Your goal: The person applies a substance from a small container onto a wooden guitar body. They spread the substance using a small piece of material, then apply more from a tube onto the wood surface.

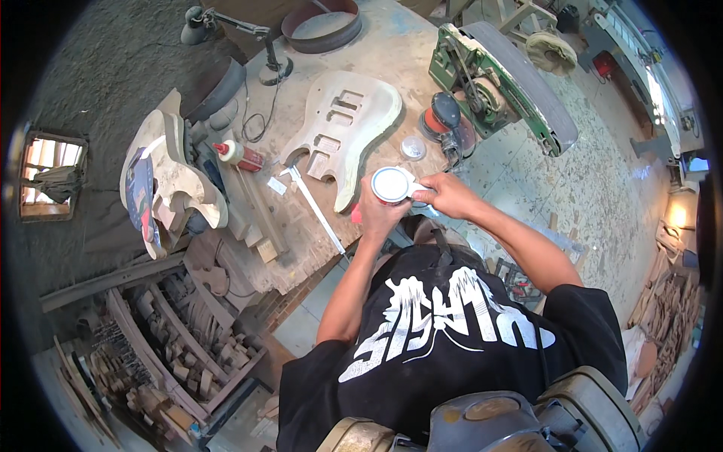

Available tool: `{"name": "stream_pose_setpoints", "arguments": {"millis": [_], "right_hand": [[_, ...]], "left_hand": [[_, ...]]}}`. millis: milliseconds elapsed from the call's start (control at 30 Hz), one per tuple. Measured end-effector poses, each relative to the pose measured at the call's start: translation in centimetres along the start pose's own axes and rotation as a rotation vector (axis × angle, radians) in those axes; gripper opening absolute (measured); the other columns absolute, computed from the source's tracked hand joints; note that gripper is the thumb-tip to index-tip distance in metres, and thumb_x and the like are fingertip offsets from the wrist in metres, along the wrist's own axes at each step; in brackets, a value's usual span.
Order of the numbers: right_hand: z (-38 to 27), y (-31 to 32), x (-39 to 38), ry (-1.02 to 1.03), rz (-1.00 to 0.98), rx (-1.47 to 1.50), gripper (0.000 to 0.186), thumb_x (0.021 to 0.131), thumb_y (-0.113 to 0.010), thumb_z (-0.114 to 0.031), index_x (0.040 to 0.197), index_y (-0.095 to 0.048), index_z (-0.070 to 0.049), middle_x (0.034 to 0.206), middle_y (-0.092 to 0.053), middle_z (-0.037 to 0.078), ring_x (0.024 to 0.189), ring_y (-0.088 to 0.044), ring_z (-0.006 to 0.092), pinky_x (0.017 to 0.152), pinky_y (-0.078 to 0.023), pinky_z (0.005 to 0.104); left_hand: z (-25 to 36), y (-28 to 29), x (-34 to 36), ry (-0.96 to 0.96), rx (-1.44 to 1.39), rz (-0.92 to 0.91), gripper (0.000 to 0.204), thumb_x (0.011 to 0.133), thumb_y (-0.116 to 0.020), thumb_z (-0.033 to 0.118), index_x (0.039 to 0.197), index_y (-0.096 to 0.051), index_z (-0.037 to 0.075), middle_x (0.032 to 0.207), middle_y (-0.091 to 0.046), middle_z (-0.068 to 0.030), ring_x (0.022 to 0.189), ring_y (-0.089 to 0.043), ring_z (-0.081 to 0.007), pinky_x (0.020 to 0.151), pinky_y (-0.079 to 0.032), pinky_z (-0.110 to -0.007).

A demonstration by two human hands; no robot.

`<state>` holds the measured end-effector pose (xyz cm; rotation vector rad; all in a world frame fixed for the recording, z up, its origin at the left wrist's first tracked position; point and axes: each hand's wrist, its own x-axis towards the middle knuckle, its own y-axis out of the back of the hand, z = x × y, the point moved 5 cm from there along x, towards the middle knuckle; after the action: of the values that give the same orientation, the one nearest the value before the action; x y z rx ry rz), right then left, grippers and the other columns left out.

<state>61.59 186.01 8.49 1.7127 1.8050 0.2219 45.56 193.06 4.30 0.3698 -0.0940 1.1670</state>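
Observation:
Near the bench's front edge, my left hand [380,207] is closed around a small round can with a white, blue-ringed lid [390,183] and a reddish side. My right hand [444,197] grips the lid's white extension at its right; whether this is a separate piece, I cannot tell. Just behind lies a pale guitar body [343,128] with cut cavities. A white caliper-like bar [316,209] and a small white card [277,185] lie to the left. A small clear round container [413,148] sits beside a red-and-black sander [440,120].
The workbench [395,53] holds a desk lamp [275,69], metal hoop [321,41], red glue bottle [239,156], stacked body cutouts [173,181] and wood strips [260,226]. A green belt sander [501,90] stands at back right. A wood-offcut rack [162,346] is lower left.

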Motion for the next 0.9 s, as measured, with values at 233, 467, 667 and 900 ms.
{"name": "stream_pose_setpoints", "arguments": {"millis": [233,467,667,900], "right_hand": [[1.8,-0.6,0.2,-0.243,-0.280,0.534,0.033,0.099,-0.061,-0.038,0.088,-0.062,-0.007,0.059,-0.053,0.002,0.044,-0.044,0.0144,0.043,-0.033,0.0331],[-0.5,0.2,-1.1,-0.434,-0.366,0.692,0.038,0.103,-0.055,-0.043,0.079,-0.047,-0.014,0.056,-0.036,-0.008,0.044,-0.023,0.0032,0.038,-0.016,0.0245],[0.4,-0.9,-1.4,-0.503,-0.368,0.820,0.043,0.103,-0.053,-0.051,0.080,-0.048,-0.014,0.054,-0.032,-0.008,0.041,-0.022,0.0028,0.036,-0.017,0.0232],[1.8,-2.8,-1.5,-0.498,-0.414,1.012,0.047,0.102,-0.052,-0.055,0.081,-0.047,-0.013,0.053,-0.032,-0.008,0.038,-0.023,0.0022,0.033,-0.017,0.0218]], "left_hand": [[0.0,-0.5,0.5,0.026,-0.040,0.000,0.064,0.062,-0.083,0.011,0.118,-0.053,0.001,0.106,-0.065,-0.0135,0.099,-0.067,-0.0266,0.088,-0.053,-0.038],[0.2,-1.1,0.5,0.061,-0.124,-0.002,0.063,0.063,-0.081,0.011,0.118,-0.051,0.000,0.104,-0.068,-0.0133,0.096,-0.069,-0.0236,0.086,-0.054,-0.036],[1.3,-0.7,0.4,0.005,-0.070,0.044,0.064,0.063,-0.082,0.009,0.118,-0.051,0.000,0.104,-0.067,-0.0133,0.096,-0.069,-0.0245,0.086,-0.054,-0.037],[0.2,-0.5,-0.2,-0.031,-0.043,0.049,0.065,0.062,-0.084,0.009,0.118,-0.053,0.000,0.108,-0.065,-0.0145,0.099,-0.067,-0.0284,0.088,-0.052,-0.039]]}}
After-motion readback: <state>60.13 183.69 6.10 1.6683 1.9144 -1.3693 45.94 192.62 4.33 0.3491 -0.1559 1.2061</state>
